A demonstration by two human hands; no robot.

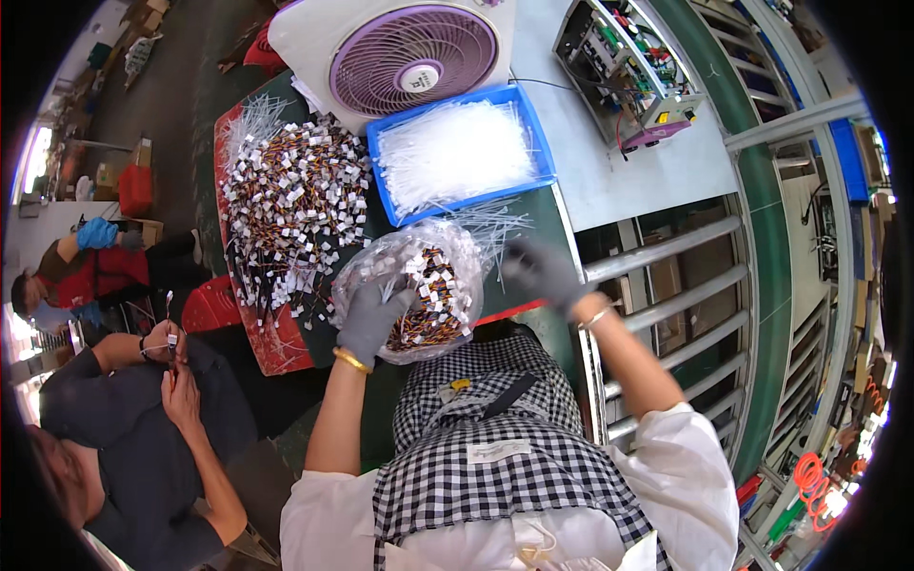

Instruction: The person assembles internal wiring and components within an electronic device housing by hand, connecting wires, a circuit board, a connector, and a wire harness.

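A clear plastic bag (pixel 466 328) sits at the table's front edge, filled with short multicoloured wire leads with white connectors (pixel 433 290). My left hand (pixel 374 319), in a grey glove, is closed at the bag's left rim, with a fold of plastic between thumb and fingers. To the right of the bag, over the table's right side, is my right hand (pixel 547 273), also gloved in grey. Motion smears its fingers, so what they hold, if anything, does not show. Loose white cable ties (pixel 490 226) lie beside its fingertips.
A large heap of wire leads (pixel 295 190) covers the table's left. Behind the bag, a blue tray (pixel 545 157) holds many white cable ties (pixel 457 157). A box fan (pixel 414 62) stands beyond. Metal rollers (pixel 685 295) run at right; a co-worker (pixel 143 419) sits at left.
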